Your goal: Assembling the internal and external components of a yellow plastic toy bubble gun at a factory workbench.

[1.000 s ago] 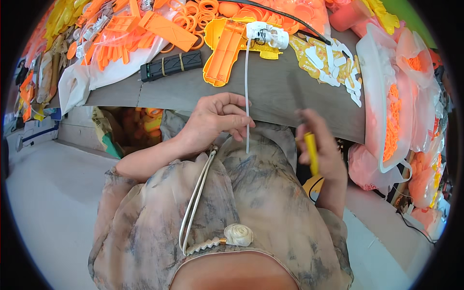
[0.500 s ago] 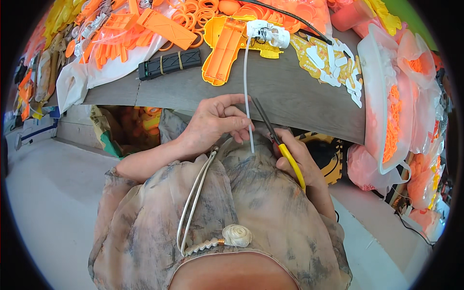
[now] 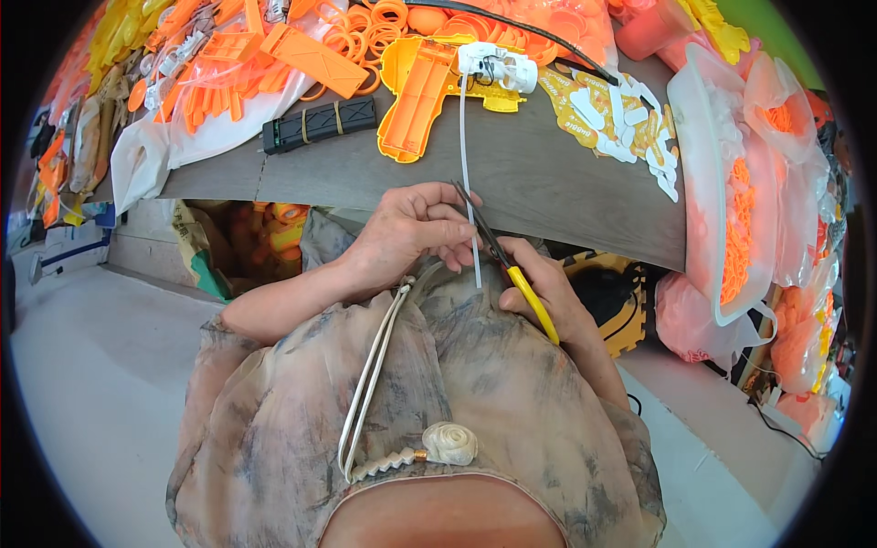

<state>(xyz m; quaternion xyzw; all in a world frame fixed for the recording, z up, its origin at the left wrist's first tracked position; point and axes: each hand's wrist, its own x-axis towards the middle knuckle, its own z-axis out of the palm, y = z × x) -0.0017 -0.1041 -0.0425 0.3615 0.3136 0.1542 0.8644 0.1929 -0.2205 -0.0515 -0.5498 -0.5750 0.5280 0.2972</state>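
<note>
My left hand [image 3: 409,230] pinches a thin translucent white tube [image 3: 464,137] near its lower part, and the tube's free end hangs below the fingers. Up on the table, its other end joins a small white mechanism [image 3: 498,68] with dark wires. That mechanism rests on a yellow toy gun shell [image 3: 393,66] with an orange grip piece [image 3: 418,114]. Scissors [image 3: 533,303] with yellow handles and dark blades sit in my right hand [image 3: 554,290]. Their blades are parted at the tube, close to my left fingertips; whether they touch it I cannot tell.
A black block with rubber bands [image 3: 320,125] lies on the grey table [image 3: 566,196]. Orange parts [image 3: 315,59] pile up at the back left. White stickers [image 3: 621,114] lie right of the shell. A translucent bin [image 3: 685,137] of orange pieces stands at the right edge.
My right hand has moved the scissors up and left, bringing the blades to the tube, and they have parted. The left hand keeps its hold; the view has shifted slightly.
</note>
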